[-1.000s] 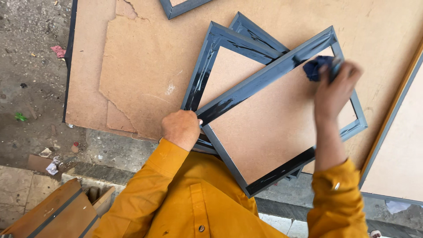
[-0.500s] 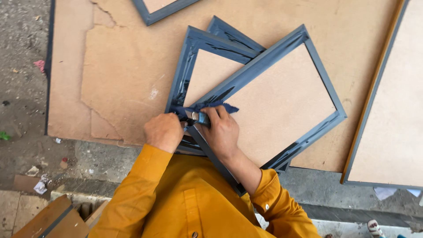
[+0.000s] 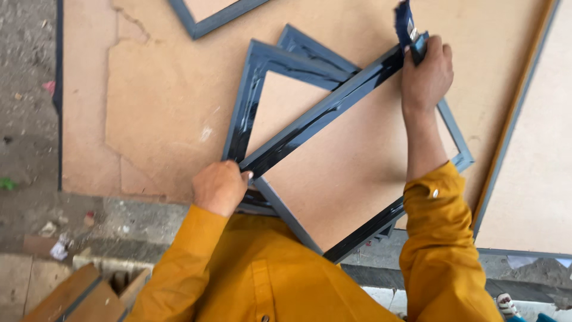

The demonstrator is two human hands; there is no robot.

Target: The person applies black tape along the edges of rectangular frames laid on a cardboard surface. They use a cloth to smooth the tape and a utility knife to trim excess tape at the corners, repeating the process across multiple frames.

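Painting step: right hand (image 3: 426,74) gripped the brush (image 3: 407,24) at the frame (image 3: 333,116) rail's far end; left hand (image 3: 219,188) pinned its near corner. Next: likely stroke back.

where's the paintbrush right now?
Head view, upper right: the paintbrush is in the right hand, at the far corner of the top blue frame, which lies on the brown board.
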